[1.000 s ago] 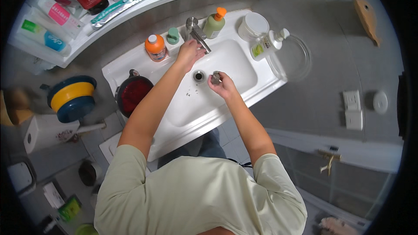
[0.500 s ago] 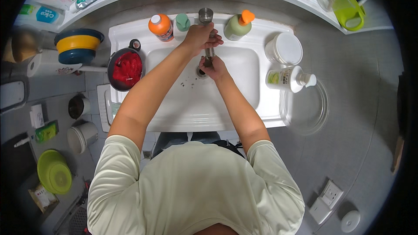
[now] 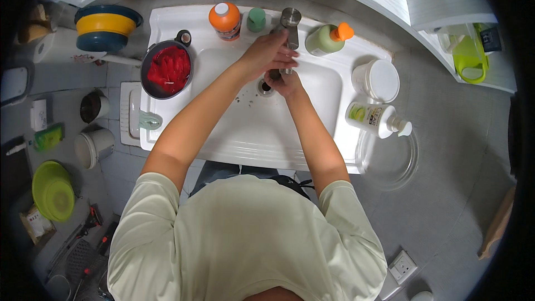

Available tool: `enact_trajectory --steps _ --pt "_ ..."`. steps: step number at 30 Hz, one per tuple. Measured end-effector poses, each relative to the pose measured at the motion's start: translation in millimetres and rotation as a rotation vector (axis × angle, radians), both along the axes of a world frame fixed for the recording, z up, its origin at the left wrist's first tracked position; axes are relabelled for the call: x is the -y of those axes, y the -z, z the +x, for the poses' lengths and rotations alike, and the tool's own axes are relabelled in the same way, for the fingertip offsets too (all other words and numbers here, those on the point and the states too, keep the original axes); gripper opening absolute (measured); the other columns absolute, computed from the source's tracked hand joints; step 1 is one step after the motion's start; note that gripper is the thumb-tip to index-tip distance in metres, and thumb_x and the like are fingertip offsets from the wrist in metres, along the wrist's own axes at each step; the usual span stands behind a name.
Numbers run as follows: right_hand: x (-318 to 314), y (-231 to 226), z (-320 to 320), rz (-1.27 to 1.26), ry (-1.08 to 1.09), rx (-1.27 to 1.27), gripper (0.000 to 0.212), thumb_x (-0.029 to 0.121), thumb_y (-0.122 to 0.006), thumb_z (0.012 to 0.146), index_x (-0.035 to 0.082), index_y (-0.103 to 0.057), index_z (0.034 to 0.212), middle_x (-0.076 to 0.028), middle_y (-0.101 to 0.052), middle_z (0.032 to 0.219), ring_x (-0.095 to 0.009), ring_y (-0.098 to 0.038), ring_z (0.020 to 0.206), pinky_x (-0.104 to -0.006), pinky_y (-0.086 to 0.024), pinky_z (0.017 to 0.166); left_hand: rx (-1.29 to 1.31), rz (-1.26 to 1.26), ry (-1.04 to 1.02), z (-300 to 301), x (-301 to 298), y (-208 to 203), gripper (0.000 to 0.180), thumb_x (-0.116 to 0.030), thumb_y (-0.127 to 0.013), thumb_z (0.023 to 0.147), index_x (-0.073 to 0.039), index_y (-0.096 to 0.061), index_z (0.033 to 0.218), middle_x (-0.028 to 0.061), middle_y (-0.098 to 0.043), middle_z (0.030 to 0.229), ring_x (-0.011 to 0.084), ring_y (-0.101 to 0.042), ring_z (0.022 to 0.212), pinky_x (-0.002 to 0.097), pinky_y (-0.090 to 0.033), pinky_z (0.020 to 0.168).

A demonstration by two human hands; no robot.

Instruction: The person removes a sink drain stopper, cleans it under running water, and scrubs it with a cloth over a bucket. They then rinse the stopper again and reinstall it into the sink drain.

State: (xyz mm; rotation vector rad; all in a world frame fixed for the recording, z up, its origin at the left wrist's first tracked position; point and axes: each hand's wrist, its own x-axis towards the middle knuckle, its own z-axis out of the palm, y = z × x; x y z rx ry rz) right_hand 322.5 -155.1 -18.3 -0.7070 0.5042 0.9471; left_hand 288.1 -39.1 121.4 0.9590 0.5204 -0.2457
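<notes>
Over the white sink, both my hands are at the metal faucet. My left hand lies across the faucet's spout, palm down, its fingers stretched and apart. Just below it, my right hand is curled at the spout's end, beside a small dark piece. Whether that piece belongs to the faucet cannot be made out. Under the right hand sits the drain hole, with dark specks scattered on the basin to its left.
An orange bottle, a green cup and a green pump bottle line the back rim. Left stands a grey pan with red cloth-like stuff. Right are a white tub, a white pump bottle and a clear round lid.
The view has turned slightly, so the sink appears tilted. My left hand has come lower along the spout, close over the right hand, with its fingers more stretched. My right hand stays at the spout's end.
</notes>
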Motion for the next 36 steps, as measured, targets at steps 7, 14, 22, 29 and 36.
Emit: enact_trajectory --steps 7,14,22,29,36 --pt "-1.8 20.2 4.0 -0.06 -0.019 0.0 0.004 0.015 -0.051 0.088 0.011 -0.052 0.089 -0.001 -0.053 0.079 -0.011 -0.052 0.066 -0.0203 -0.043 0.055 0.014 -0.019 0.015 26.3 13.8 -1.4 0.039 -0.029 -0.042 0.094 0.009 -0.045 0.103 0.0223 -0.059 0.09 0.0314 -0.064 0.082 0.0335 -0.053 0.075" --pt "1.1 29.8 9.6 -0.072 -0.043 0.001 0.011 0.018 -0.054 0.087 0.011 -0.052 0.095 -0.002 -0.056 0.084 -0.014 -0.055 0.074 -0.0282 -0.047 0.064 0.033 -0.035 -0.008 28.5 12.5 -2.0 0.028 -0.021 -0.037 0.093 0.006 -0.043 0.094 0.0254 -0.059 0.086 0.034 -0.065 0.073 0.0353 -0.056 0.064" --pt "14.1 35.9 14.3 -0.08 -0.169 0.0 0.018 0.022 -0.053 0.089 0.008 -0.052 0.099 -0.009 -0.058 0.086 -0.019 -0.058 0.076 -0.0311 -0.05 0.065 -0.028 0.044 -0.136 0.5 -16.1 10.6 0.031 -0.027 -0.045 0.091 0.0 -0.046 0.108 0.0148 -0.061 0.093 0.0258 -0.063 0.083 0.0319 -0.053 0.074" --pt "10.6 10.7 7.0 -0.423 -0.148 0.497 0.022 0.008 -0.061 0.082 0.005 -0.052 0.101 -0.007 -0.061 0.086 -0.016 -0.059 0.074 -0.0256 -0.048 0.066 -0.36 0.011 -0.26 -51.4 -11.9 133.9 0.032 -0.025 -0.049 0.089 -0.004 -0.044 0.113 0.0123 -0.055 0.104 0.0216 -0.057 0.092 0.0387 -0.046 0.088" --pt "29.9 -25.9 -15.9 -0.693 -0.411 1.01 0.029 0.004 -0.064 0.076 0.002 -0.055 0.103 -0.006 -0.063 0.089 -0.013 -0.058 0.08 -0.0267 -0.046 0.073 -0.268 -0.851 -0.189 -43.4 24.7 149.9 0.028 -0.023 -0.05 0.09 -0.002 -0.048 0.108 0.0129 -0.051 0.115 0.0239 -0.051 0.108 0.0402 -0.041 0.097"
